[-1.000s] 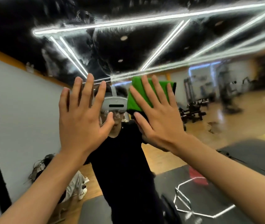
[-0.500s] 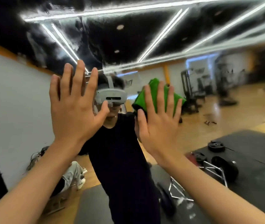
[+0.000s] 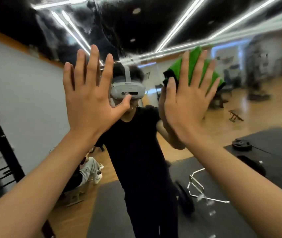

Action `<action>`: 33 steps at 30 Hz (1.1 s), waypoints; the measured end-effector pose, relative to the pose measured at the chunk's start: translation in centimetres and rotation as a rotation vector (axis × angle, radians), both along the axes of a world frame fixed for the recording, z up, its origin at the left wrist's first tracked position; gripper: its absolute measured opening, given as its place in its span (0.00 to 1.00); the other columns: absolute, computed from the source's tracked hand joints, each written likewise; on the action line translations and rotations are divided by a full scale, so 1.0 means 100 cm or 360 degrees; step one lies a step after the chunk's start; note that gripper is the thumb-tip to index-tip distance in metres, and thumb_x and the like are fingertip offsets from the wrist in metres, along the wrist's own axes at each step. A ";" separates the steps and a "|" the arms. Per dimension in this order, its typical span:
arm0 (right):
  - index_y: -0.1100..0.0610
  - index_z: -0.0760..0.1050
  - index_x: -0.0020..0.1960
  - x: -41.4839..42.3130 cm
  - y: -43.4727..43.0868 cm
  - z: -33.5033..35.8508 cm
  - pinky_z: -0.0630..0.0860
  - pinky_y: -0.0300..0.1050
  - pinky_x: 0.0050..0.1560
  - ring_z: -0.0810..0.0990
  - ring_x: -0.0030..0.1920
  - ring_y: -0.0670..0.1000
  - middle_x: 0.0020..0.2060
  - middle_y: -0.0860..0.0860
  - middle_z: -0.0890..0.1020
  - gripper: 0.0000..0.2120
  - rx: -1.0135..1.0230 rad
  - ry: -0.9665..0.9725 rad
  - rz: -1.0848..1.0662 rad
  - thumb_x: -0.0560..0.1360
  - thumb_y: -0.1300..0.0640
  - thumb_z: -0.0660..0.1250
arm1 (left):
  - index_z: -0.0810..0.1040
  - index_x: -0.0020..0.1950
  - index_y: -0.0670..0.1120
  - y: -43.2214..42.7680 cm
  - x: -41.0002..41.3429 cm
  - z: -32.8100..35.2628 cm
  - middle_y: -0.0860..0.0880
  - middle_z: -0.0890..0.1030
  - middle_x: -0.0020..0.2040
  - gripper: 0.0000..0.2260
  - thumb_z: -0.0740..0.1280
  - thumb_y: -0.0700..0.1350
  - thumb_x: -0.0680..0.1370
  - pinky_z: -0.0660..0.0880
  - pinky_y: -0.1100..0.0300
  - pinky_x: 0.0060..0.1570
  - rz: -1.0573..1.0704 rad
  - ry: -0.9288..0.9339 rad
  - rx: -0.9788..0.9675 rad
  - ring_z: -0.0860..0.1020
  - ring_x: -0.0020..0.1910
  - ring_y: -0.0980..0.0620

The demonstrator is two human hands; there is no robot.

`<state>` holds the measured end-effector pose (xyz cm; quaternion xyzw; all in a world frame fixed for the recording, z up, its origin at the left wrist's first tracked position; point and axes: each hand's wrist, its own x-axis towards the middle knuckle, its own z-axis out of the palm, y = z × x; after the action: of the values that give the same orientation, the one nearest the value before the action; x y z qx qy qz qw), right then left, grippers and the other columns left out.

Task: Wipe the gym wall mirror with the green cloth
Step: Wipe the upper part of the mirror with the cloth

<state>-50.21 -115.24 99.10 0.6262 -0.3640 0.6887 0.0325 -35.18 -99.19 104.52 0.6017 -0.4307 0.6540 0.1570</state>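
The wall mirror (image 3: 33,86) fills the whole view and reflects the gym and a person in a black shirt with a white headset. My right hand (image 3: 186,102) presses the folded green cloth (image 3: 194,66) flat against the glass, fingers straight and spread; the cloth shows above and between my fingers. My left hand (image 3: 92,98) is raised beside it with fingers spread and straight, palm toward the mirror and holding nothing. Whether the left palm touches the glass I cannot tell.
Reflected in the mirror are black floor mats (image 3: 274,152), a chrome bar frame (image 3: 200,191), weight plates (image 3: 241,145), a small bench (image 3: 235,115), and a seated person (image 3: 87,170) at lower left. A dark vertical post (image 3: 1,140) stands at the left.
My right hand has slid the green cloth to the right across the mirror. My left hand stays raised and spread, shifted slightly right in view as the camera turned.
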 end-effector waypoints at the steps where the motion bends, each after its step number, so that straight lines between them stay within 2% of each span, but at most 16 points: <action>1: 0.50 0.52 0.86 0.011 0.015 -0.010 0.45 0.67 0.81 0.47 0.84 0.62 0.85 0.57 0.51 0.31 -0.0145 0.0120 0.0040 0.86 0.42 0.51 | 0.56 0.87 0.49 0.001 0.001 0.000 0.42 0.53 0.87 0.40 0.59 0.70 0.81 0.49 0.37 0.82 -0.0002 -0.0001 0.0000 0.51 0.86 0.38; 4: 0.47 0.58 0.84 0.009 0.023 -0.061 0.49 0.67 0.82 0.49 0.84 0.61 0.84 0.56 0.54 0.30 -0.0635 0.0678 0.0138 0.85 0.41 0.56 | 0.55 0.87 0.49 0.001 0.001 0.000 0.43 0.52 0.87 0.40 0.58 0.70 0.81 0.48 0.37 0.82 -0.0012 0.0004 0.0018 0.50 0.86 0.38; 6: 0.46 0.59 0.84 -0.017 -0.007 -0.083 0.52 0.67 0.81 0.50 0.84 0.60 0.84 0.55 0.56 0.30 -0.0711 0.0765 0.0118 0.84 0.41 0.56 | 0.56 0.87 0.49 0.001 0.001 0.000 0.43 0.52 0.87 0.40 0.57 0.71 0.81 0.48 0.37 0.82 -0.0019 0.0017 0.0011 0.50 0.86 0.38; 8: 0.47 0.59 0.84 -0.045 -0.044 -0.093 0.52 0.68 0.80 0.51 0.84 0.61 0.84 0.57 0.56 0.30 -0.0536 0.0586 0.0019 0.84 0.41 0.55 | 0.55 0.87 0.49 -0.002 -0.001 0.000 0.43 0.52 0.87 0.40 0.56 0.72 0.81 0.47 0.37 0.82 -0.0026 0.0019 0.0012 0.50 0.86 0.39; 11: 0.48 0.53 0.86 -0.071 -0.076 -0.081 0.48 0.68 0.81 0.48 0.84 0.62 0.85 0.57 0.52 0.31 0.0027 0.0035 -0.0006 0.84 0.42 0.51 | 0.55 0.87 0.49 -0.003 -0.001 0.000 0.43 0.52 0.87 0.42 0.56 0.73 0.81 0.47 0.37 0.82 -0.0034 0.0030 0.0019 0.50 0.86 0.38; 13: 0.49 0.51 0.86 -0.058 -0.068 -0.064 0.47 0.69 0.81 0.46 0.84 0.62 0.85 0.56 0.49 0.31 0.0309 -0.0245 -0.0015 0.84 0.42 0.49 | 0.55 0.87 0.49 0.000 -0.001 0.000 0.42 0.52 0.87 0.43 0.56 0.74 0.80 0.47 0.37 0.82 -0.0010 0.0025 0.0028 0.49 0.86 0.38; 15: 0.49 0.50 0.86 -0.033 -0.040 -0.059 0.46 0.68 0.81 0.46 0.84 0.62 0.85 0.56 0.49 0.31 0.0368 -0.0309 -0.0040 0.85 0.42 0.49 | 0.54 0.87 0.49 0.002 -0.001 0.000 0.42 0.51 0.87 0.45 0.56 0.75 0.79 0.47 0.37 0.82 -0.0003 0.0020 0.0040 0.49 0.86 0.38; 17: 0.49 0.52 0.86 -0.009 -0.005 -0.079 0.46 0.67 0.81 0.46 0.84 0.62 0.85 0.56 0.50 0.32 0.0161 -0.0119 0.0012 0.84 0.43 0.52 | 0.53 0.87 0.49 0.002 -0.001 -0.001 0.42 0.51 0.87 0.45 0.57 0.75 0.79 0.46 0.38 0.83 -0.0003 0.0025 0.0045 0.49 0.86 0.38; 19: 0.48 0.55 0.85 0.002 0.019 -0.118 0.45 0.66 0.82 0.47 0.84 0.62 0.85 0.56 0.51 0.32 -0.0237 0.0360 0.0137 0.83 0.42 0.56 | 0.53 0.87 0.50 0.002 0.000 -0.001 0.43 0.51 0.87 0.45 0.57 0.74 0.79 0.46 0.39 0.83 0.0009 0.0023 0.0040 0.48 0.86 0.39; 21: 0.45 0.57 0.84 -0.012 0.011 -0.146 0.46 0.64 0.82 0.49 0.84 0.60 0.85 0.54 0.53 0.32 -0.0644 0.0833 0.0174 0.82 0.41 0.59 | 0.53 0.87 0.50 0.002 0.000 0.000 0.43 0.50 0.87 0.44 0.57 0.74 0.79 0.45 0.39 0.83 0.0024 0.0014 0.0052 0.48 0.86 0.39; 23: 0.43 0.57 0.84 -0.037 -0.019 -0.149 0.48 0.63 0.82 0.51 0.84 0.60 0.85 0.53 0.53 0.33 -0.0856 0.1038 0.0133 0.81 0.40 0.60 | 0.53 0.87 0.49 0.002 0.000 0.000 0.43 0.49 0.87 0.44 0.56 0.74 0.79 0.44 0.39 0.83 0.0027 0.0011 0.0051 0.48 0.86 0.39; 25: 0.43 0.57 0.84 -0.055 -0.050 -0.136 0.49 0.65 0.82 0.51 0.84 0.61 0.85 0.54 0.53 0.33 -0.0755 0.0860 0.0087 0.81 0.41 0.60 | 0.54 0.87 0.49 0.000 -0.001 -0.001 0.42 0.50 0.87 0.44 0.55 0.75 0.79 0.45 0.39 0.83 0.0025 0.0014 0.0038 0.48 0.86 0.39; 28: 0.47 0.55 0.85 -0.059 -0.062 -0.102 0.49 0.68 0.81 0.49 0.84 0.61 0.85 0.56 0.53 0.31 -0.0185 0.0161 0.0040 0.83 0.42 0.55 | 0.55 0.87 0.48 -0.002 -0.001 -0.001 0.41 0.52 0.87 0.44 0.56 0.74 0.79 0.48 0.37 0.82 0.0005 0.0002 0.0025 0.50 0.86 0.38; 30: 0.48 0.53 0.86 -0.033 -0.039 -0.084 0.47 0.69 0.81 0.47 0.84 0.62 0.85 0.57 0.51 0.31 0.0154 -0.0151 0.0007 0.84 0.44 0.53 | 0.55 0.87 0.48 -0.002 -0.001 -0.001 0.41 0.53 0.87 0.44 0.57 0.74 0.79 0.48 0.37 0.82 0.0007 -0.0008 0.0031 0.51 0.85 0.37; 31: 0.49 0.53 0.86 -0.019 -0.022 -0.080 0.46 0.69 0.81 0.47 0.84 0.63 0.85 0.57 0.51 0.32 0.0164 -0.0148 -0.0002 0.84 0.43 0.53 | 0.55 0.87 0.49 -0.002 0.000 -0.001 0.41 0.53 0.87 0.44 0.58 0.74 0.79 0.48 0.37 0.82 0.0013 -0.0008 0.0035 0.51 0.85 0.37; 33: 0.48 0.56 0.85 0.004 0.008 -0.092 0.45 0.68 0.81 0.48 0.84 0.63 0.85 0.57 0.53 0.33 -0.0215 0.0249 0.0091 0.83 0.42 0.57 | 0.54 0.87 0.49 0.001 0.001 -0.001 0.42 0.52 0.87 0.44 0.57 0.74 0.79 0.48 0.38 0.82 0.0026 -0.0010 0.0034 0.50 0.86 0.38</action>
<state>-49.77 -114.44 89.93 0.6846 -0.2950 0.6613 0.0834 -35.04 -99.14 104.42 0.6049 -0.4332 0.6525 0.1438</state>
